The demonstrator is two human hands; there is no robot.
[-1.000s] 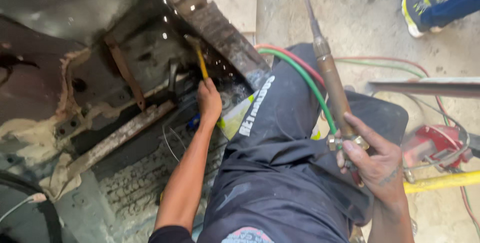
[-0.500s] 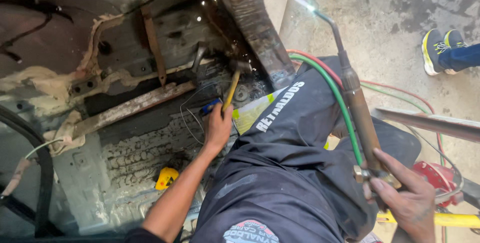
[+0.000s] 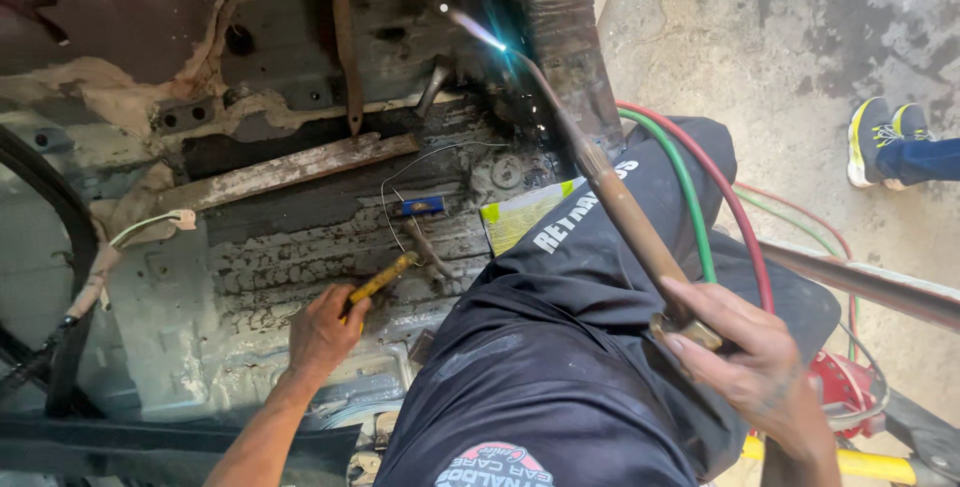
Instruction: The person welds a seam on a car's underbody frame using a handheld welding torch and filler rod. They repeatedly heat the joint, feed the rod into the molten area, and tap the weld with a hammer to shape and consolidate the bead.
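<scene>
My right hand (image 3: 755, 367) grips the base of a long brass cutting torch (image 3: 610, 197). Its lit tip throws a blue-white flame (image 3: 480, 35) at the rusted car floor beside a vertical rusty sill beam (image 3: 565, 37). My left hand (image 3: 322, 332) rests low on the corroded floor pan (image 3: 270, 257) and holds a yellow-handled tool (image 3: 380, 282) lying along the metal. My dark trousers (image 3: 560, 367) fill the lower middle.
A green hose (image 3: 690, 197) and a red hose (image 3: 740, 217) run over my leg to the torch. A rusty flat bar (image 3: 290, 169) lies across the floor. Another person's shoes (image 3: 885, 137) stand on the concrete at right. A red device (image 3: 845, 387) sits at lower right.
My left hand has dropped from near the beam down to the floor pan with the yellow tool. The torch flame has swung left onto the floor metal. The view has shifted.
</scene>
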